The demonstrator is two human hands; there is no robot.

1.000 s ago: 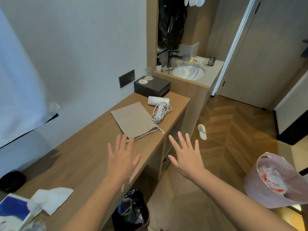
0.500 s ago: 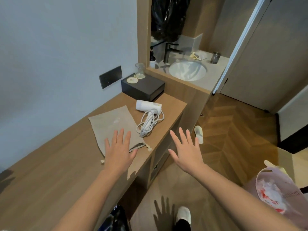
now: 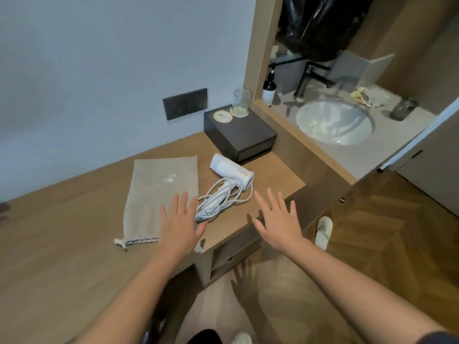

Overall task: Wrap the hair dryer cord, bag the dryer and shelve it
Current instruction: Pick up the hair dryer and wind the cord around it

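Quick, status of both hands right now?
Left hand: open, fingers spread, holding nothing, by the cloth bag.
Right hand: open, fingers spread, holding nothing, near the hair dryer.

Both hands (image 3: pixel 229 225) have moved forward, closer to the dryer (image 3: pixel 232 173).

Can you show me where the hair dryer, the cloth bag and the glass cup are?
hair dryer (image 3: pixel 232 171): head view, on its white barrel.
cloth bag (image 3: pixel 161 194): head view, middle of the flat cloth.
glass cup (image 3: pixel 241 101): head view, on its clear side wall.
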